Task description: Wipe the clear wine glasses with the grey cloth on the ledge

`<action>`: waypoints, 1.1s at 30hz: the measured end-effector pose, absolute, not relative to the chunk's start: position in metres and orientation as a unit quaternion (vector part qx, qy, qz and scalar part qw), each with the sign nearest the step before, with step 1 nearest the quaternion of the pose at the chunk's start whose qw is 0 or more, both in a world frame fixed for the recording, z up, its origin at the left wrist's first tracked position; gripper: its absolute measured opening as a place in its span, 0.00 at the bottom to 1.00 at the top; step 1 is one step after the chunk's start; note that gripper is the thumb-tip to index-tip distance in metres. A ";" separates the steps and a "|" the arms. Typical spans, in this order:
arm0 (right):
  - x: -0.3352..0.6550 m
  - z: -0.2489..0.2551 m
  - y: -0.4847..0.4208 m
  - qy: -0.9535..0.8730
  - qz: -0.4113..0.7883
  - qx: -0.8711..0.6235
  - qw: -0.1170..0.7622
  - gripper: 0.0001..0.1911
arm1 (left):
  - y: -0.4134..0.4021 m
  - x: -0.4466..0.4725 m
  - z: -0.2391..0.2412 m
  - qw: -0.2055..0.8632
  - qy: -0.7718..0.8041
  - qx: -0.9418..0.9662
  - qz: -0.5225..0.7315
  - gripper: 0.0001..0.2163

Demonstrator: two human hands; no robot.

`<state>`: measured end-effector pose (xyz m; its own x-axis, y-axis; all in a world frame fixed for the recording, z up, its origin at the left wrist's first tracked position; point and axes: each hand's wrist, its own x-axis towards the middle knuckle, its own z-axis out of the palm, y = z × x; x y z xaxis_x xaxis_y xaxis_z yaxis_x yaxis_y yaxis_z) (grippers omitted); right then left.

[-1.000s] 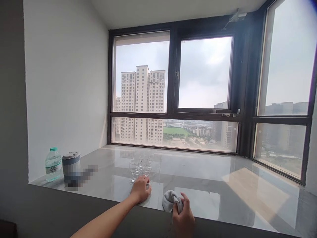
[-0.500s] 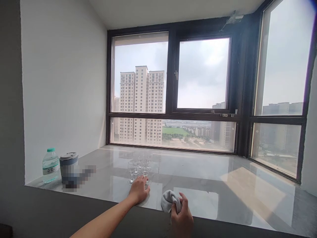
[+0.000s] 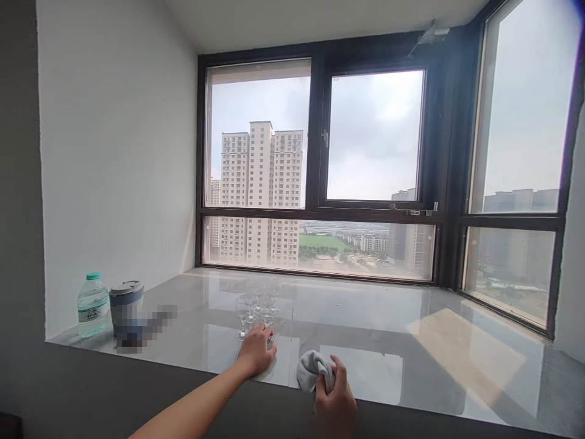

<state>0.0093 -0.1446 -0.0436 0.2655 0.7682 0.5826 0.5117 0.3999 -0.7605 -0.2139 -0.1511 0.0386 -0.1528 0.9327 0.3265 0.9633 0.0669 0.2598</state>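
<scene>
Gripping nearest glass (image 3: pixel 269 337) w/ left hand (image 3: pixel 256 352) near sill (image 3: pixel 388 341) front edge; right hand (image 3: pixel 335 402) clutching cloth (image 3: pixel 308 369)—lifting gently advised.

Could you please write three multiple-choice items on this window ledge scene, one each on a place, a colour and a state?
1. Where is the water bottle?
A. far left of the ledge
B. beside the glasses
C. far right

2. What colour is the bottle's cap?
A. red
B. green
C. black

3. What is the right hand doing?
A. lying flat and empty
B. lifting a glass
C. gripping a cloth

Answers: 1 A, it stands by the left wall next to a grey container. 2 B, the cap looks green. 3 C, its fingers close on the grey cloth while the left hand rests at the glasses.
</scene>
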 end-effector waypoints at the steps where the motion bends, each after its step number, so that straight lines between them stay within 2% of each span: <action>1: 0.009 -0.043 -0.145 -0.594 0.107 -0.535 0.591 0.24 | -0.152 -0.213 0.040 0.036 -0.732 -0.648 -0.208 0.11; 25: 0.007 -0.051 -0.139 -0.589 0.099 -0.540 0.593 0.25 | -0.149 -0.216 0.034 0.048 -0.723 -0.654 -0.220 0.10; 33: 0.010 -0.055 -0.137 -0.603 0.092 -0.539 0.581 0.21 | -0.149 -0.218 0.033 0.049 -0.716 -0.660 -0.223 0.10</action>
